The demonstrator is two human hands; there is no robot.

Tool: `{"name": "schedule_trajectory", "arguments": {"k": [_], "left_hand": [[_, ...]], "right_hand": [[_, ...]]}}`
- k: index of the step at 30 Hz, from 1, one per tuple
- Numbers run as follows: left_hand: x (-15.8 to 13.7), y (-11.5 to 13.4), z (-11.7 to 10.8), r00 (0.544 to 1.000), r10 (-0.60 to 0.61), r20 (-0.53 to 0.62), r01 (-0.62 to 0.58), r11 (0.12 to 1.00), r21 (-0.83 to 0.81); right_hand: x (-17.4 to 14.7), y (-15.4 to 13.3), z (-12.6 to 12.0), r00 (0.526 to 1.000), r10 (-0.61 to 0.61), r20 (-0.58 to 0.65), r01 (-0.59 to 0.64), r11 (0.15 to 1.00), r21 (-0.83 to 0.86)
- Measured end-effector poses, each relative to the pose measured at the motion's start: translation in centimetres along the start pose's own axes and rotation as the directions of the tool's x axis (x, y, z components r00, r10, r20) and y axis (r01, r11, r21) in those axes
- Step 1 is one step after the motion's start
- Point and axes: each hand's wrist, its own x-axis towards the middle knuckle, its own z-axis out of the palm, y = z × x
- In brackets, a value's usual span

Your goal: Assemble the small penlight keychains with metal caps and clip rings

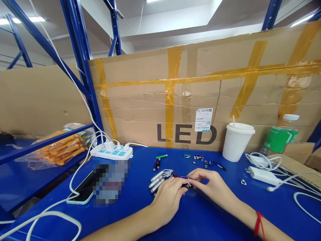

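Observation:
My left hand (168, 197) lies low over the blue tabletop, fingers bent and closed on a small dark piece (186, 185) that they mostly hide. Fingertips of my right hand (212, 184) pinch together and meet those of the left. Between the hands shows a slim purple metal piece (183, 177), its right end at my right fingertips; its kind is hard to make out. Just left of my left hand is a cluster of silver metal tubes (156, 180) with small clips, partly covered by that hand.
Behind the hands lie a green tube (162, 156), dark tubes (156, 164), a green carabiner (187, 156), small metal rings (206, 163) and a black carabiner (220, 165). Around them are a power strip (112, 152), phone (85, 187), white cup (237, 142), bottle (281, 135) and charger (264, 175).

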Motion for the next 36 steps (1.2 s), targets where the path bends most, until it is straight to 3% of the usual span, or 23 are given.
{"name": "schedule_trajectory", "arguments": {"k": [6,15,20,25,28,36], "left_hand": [[0.3,-0.4,-0.1,1.0,-0.014,-0.003,0.014,1.0,0.0],[0.3,-0.2,-0.1,0.998,-0.062,0.007,0.062,0.998,-0.022],[0.1,-0.7,0.0,0.99,0.136,0.031,-0.138,0.986,0.093],[-0.1,0.2,-0.1,0.919,0.344,0.195,-0.389,0.872,0.298],[0.0,1.1,0.1,0.911,0.353,0.213,-0.41,0.833,0.372],[1.1,1.7,2.1,0.934,0.27,0.234,-0.349,0.832,0.432]], "right_hand": [[-0.7,0.9,0.1,0.999,-0.027,-0.046,0.018,0.982,-0.189],[-0.8,1.4,-0.1,0.991,-0.047,-0.123,0.029,0.989,-0.143],[-0.5,2.2,-1.1,1.0,-0.017,-0.019,0.006,0.888,-0.46],[-0.1,1.9,-2.0,0.989,0.151,0.007,-0.102,0.702,-0.705],[0.0,1.5,-2.1,0.974,0.228,0.019,-0.147,0.686,-0.713],[-0.1,2.2,-2.2,0.98,0.199,-0.012,-0.154,0.716,-0.681]]}}
